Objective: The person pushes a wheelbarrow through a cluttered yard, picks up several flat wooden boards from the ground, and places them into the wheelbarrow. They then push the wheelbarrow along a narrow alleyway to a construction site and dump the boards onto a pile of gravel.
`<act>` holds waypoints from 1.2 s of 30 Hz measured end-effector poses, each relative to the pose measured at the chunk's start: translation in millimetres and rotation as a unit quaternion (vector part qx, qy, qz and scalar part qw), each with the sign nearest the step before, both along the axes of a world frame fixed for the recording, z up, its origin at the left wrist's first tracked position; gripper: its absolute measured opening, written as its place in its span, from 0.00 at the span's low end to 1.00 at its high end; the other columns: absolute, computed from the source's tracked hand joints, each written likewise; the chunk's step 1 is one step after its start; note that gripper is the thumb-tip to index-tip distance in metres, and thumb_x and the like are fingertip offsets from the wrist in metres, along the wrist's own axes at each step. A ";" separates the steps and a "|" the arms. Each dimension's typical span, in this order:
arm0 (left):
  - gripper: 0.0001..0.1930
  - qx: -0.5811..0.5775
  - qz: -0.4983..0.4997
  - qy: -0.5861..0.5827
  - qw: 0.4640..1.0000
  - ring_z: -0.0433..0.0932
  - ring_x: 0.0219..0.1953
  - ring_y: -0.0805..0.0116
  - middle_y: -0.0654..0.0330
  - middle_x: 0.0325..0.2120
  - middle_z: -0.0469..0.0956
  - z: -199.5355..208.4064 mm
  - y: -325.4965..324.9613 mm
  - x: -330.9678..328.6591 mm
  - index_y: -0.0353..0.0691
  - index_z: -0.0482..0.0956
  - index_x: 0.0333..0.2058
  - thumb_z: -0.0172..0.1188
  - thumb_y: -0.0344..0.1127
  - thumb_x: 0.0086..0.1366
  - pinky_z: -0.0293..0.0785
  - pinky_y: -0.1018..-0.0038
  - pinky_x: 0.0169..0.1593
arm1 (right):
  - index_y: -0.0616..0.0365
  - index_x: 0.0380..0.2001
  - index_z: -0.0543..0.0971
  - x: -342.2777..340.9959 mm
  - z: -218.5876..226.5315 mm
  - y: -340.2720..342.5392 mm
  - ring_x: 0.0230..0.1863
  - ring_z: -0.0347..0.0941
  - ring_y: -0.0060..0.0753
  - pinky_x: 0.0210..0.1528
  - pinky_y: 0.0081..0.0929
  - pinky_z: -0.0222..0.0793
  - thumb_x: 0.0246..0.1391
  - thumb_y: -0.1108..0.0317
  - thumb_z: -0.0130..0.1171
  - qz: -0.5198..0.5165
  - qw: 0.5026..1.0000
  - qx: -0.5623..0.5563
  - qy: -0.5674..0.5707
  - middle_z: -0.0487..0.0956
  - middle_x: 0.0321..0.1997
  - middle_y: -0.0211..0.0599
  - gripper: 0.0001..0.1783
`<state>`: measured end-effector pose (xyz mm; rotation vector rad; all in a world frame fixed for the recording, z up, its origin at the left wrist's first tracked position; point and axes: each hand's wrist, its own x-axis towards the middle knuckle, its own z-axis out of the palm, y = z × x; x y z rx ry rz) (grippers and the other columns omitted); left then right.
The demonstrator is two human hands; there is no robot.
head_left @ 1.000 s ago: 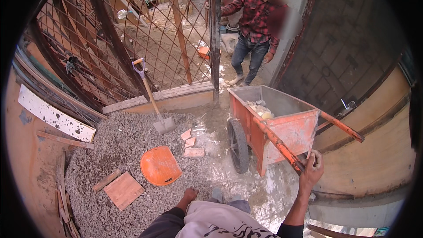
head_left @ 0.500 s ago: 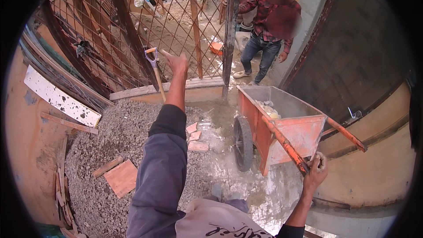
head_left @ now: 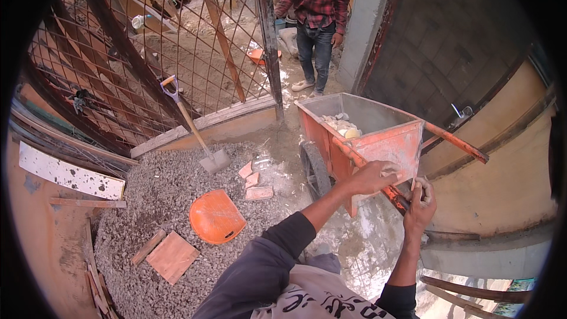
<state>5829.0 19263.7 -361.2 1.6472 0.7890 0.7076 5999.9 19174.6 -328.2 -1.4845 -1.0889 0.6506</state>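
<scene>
An orange wheelbarrow [head_left: 382, 152] with a deep metal tray stands right of centre, pale rubble [head_left: 341, 125] inside it. My left hand [head_left: 373, 178] is over its near handle [head_left: 394, 197], fingers curled together; whatever is between them is hidden. Beside the handle's dark end, my right hand [head_left: 420, 205] is raised with thumb and fingers pinched. I cannot make out what that pinch holds. It does not appear wrapped around the handle.
Grey gravel [head_left: 142, 195] covers the left ground, with a shovel [head_left: 192, 124], an orange plastic pan [head_left: 217, 217], a wooden board [head_left: 172, 257] and brick pieces [head_left: 258, 192]. A person in a checked shirt [head_left: 316, 0] stands beside the lattice gate [head_left: 269, 41]. A wheelbarrow wheel [head_left: 314, 168] faces the gravel.
My left hand has come back from pointing out toward the gate to the wheelbarrow's near handle. The orange pan and shovel blade now show. My right hand stays near the handle end.
</scene>
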 end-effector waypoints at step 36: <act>0.15 0.258 0.157 -0.036 0.953 0.75 0.28 0.51 0.52 0.19 0.75 -49.3 -19.4 57.9 0.37 0.77 0.20 0.54 0.35 0.66 0.66 0.60 0.41 | 0.64 0.44 0.79 -0.7 -1.6 -3.1 0.26 0.67 0.14 0.29 0.17 0.64 0.67 0.74 0.55 -0.043 0.998 0.027 0.041 0.73 0.33 0.27 0.07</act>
